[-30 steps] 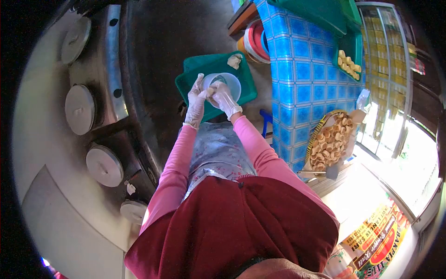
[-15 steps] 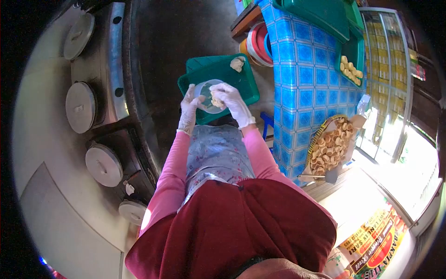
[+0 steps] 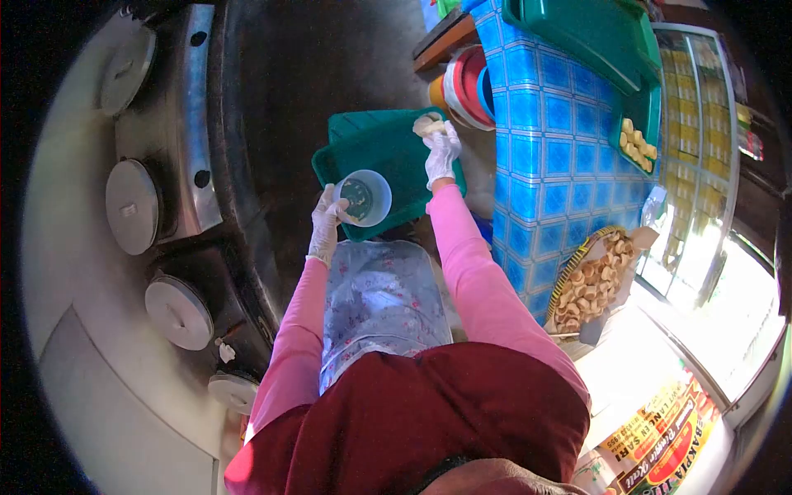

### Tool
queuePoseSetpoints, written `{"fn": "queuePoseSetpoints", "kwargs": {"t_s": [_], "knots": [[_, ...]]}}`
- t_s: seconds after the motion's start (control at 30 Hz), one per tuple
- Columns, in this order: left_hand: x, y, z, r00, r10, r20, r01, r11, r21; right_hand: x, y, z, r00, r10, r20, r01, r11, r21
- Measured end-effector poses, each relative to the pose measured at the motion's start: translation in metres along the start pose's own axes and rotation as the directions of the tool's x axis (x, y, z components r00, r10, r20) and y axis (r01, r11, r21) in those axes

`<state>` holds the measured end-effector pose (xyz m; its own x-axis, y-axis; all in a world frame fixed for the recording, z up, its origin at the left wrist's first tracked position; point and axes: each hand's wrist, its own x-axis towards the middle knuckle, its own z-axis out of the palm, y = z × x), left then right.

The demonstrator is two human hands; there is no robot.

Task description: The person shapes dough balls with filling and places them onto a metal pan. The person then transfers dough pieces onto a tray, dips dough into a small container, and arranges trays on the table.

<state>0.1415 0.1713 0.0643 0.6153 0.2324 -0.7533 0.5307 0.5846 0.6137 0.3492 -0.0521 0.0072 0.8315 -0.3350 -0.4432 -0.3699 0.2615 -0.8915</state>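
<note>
In my gloved left hand (image 3: 325, 224) is a clear round plastic tub (image 3: 381, 191), gripped by its near-left rim and tilted. A few pale bits cling inside it. My gloved right hand (image 3: 443, 153) reaches to the far right corner of a green plastic tray (image 3: 396, 144), its fingers closed on pale dough (image 3: 427, 124). Whether the dough in the fingers is apart from the lump in that corner, I cannot tell. The tub is over the near-left part of the tray.
To the right, a table with a blue checked cloth (image 3: 540, 124) bears a basket of small round baked pieces (image 3: 594, 285) and a green crate (image 3: 569, 33) near pale dough rolls (image 3: 637, 144). Lidded pots (image 3: 134, 206) line the left. Stacked buckets (image 3: 469, 87) stand beyond the tray.
My right hand has moved from the tub to the tray's far right corner, with dough in it. The tub is lower and more tilted in my left hand.
</note>
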Motion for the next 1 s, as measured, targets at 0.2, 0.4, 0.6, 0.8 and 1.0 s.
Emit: {"fn": "queuePoseSetpoints", "kwargs": {"t_s": [0.2, 0.4, 0.6, 0.8, 1.0], "knots": [[0.006, -0.006, -0.003, 0.996, 0.050, 0.072, -0.050, 0.999, 0.002, 0.014, 0.010, 0.006, 0.862, -0.445, 0.244, 0.472, 0.527, -0.707], [0.003, -0.008, -0.007, 0.989, 0.071, 0.131, -0.073, 0.997, 0.012, 0.031, -0.012, 0.022, 0.858, -0.329, 0.395, 0.448, 0.100, -0.889], [0.000, 0.003, 0.000, 0.993, 0.038, 0.114, -0.036, 0.999, -0.021, 0.015, -0.022, 0.000, 0.850, -0.350, 0.395, 0.506, 0.328, -0.798], [0.000, -0.001, 0.001, 0.990, 0.067, 0.122, -0.066, 0.998, -0.013, 0.010, -0.007, -0.004, 0.841, -0.270, 0.469, 0.541, 0.427, -0.724], [0.007, 0.000, 0.002, 0.996, -0.004, 0.085, 0.007, 0.999, -0.031, -0.003, -0.009, -0.028, 0.934, -0.078, 0.349, 0.263, 0.810, -0.524]]}}
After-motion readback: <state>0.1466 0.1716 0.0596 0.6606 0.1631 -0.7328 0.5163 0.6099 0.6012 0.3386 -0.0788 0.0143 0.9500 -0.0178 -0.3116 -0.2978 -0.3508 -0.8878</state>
